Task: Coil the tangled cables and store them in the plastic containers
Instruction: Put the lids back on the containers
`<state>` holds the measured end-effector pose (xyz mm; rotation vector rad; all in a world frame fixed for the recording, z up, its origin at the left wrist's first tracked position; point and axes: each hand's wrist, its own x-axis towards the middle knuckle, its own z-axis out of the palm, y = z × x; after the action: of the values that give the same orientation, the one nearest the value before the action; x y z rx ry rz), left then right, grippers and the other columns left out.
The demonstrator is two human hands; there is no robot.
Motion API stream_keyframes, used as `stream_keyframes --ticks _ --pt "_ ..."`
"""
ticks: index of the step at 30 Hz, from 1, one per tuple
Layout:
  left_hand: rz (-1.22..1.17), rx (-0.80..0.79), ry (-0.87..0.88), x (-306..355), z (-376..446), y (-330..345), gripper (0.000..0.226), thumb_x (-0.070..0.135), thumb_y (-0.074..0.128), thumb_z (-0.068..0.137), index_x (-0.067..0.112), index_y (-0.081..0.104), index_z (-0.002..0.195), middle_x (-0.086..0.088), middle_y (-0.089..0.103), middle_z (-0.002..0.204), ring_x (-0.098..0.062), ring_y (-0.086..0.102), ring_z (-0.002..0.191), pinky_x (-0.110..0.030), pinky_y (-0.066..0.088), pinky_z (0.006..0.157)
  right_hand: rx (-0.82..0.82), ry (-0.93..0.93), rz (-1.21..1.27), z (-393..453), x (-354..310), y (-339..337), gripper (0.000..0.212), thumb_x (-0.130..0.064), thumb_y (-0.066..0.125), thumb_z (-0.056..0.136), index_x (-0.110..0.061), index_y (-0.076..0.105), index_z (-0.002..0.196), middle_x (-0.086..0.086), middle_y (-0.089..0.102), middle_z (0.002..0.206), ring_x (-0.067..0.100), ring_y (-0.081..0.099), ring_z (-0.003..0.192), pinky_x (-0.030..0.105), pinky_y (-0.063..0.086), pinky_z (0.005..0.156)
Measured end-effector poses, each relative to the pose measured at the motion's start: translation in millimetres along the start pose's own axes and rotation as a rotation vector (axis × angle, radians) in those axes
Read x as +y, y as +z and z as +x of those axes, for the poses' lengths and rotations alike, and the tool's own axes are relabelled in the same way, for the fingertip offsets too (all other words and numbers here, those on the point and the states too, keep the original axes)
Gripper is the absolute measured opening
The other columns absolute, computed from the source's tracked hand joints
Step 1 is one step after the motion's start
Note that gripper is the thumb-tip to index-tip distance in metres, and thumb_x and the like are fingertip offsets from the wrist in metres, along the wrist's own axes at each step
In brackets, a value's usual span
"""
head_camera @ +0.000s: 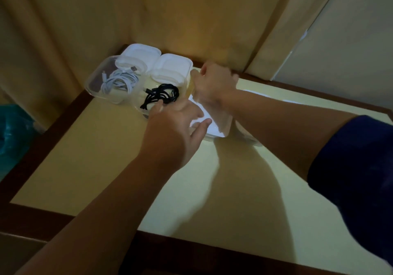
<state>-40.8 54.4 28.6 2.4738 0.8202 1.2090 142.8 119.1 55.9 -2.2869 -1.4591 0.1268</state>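
A coiled white cable [119, 81] lies in a clear plastic container [93, 78] at the table's far left corner. Next to it, a coiled black cable [162, 95] sits in a second clear container [139, 107]. Neither has a lid on. A third clear container [225, 125], with something white [212, 129] in it, stands tilted to their right. My right hand [214, 83] grips its far upper edge. My left hand [176, 130] hovers with fingers spread at its near left side, thumb close to the black cable's container. My hands hide most of this container.
Two white lids [140, 54] [172, 68] lie behind the containers, against the beige curtain [63, 19]. The cream table [85, 157] has a dark brown raised border. A teal bag [12, 130] sits off the table's left side.
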Motion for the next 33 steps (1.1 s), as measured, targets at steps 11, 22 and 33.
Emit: stream_keyframes --ticks 11,22,33 --pt "0.251 -0.007 -0.292 -50.8 4.3 -38.6 0.026 0.044 0.068 0.084 0.025 0.073 0.101 0.002 0.068 0.103 -0.024 0.065 0.099 -0.048 0.047 0.087 -0.290 0.132 -0.249 62.9 -39.4 10.2 0.049 -0.046 0.045 0.106 -0.011 0.058 0.138 0.011 0.061 0.132 0.031 0.059 0.122 0.036 0.043 0.094" --pt "0.039 -0.003 -0.231 -57.0 3.1 -31.5 0.026 0.042 0.063 0.083 0.018 0.074 0.081 0.001 0.070 0.077 -0.028 0.063 0.076 -0.045 0.054 0.071 -0.200 0.128 -0.161 63.5 -35.5 -15.9 0.039 -0.020 0.048 0.107 0.000 0.057 0.139 0.020 0.058 0.142 0.039 0.055 0.131 0.038 0.041 0.090" --pt "0.098 0.316 -0.730 -48.2 15.5 -51.9 0.029 0.032 0.060 0.089 0.013 0.062 0.067 0.000 0.062 0.065 -0.021 0.053 0.064 -0.028 0.039 0.061 0.105 0.178 0.213 21.7 -36.6 -51.3 0.042 -0.034 0.049 0.103 -0.002 0.057 0.128 0.014 0.068 0.119 0.028 0.066 0.103 0.033 0.047 0.078"
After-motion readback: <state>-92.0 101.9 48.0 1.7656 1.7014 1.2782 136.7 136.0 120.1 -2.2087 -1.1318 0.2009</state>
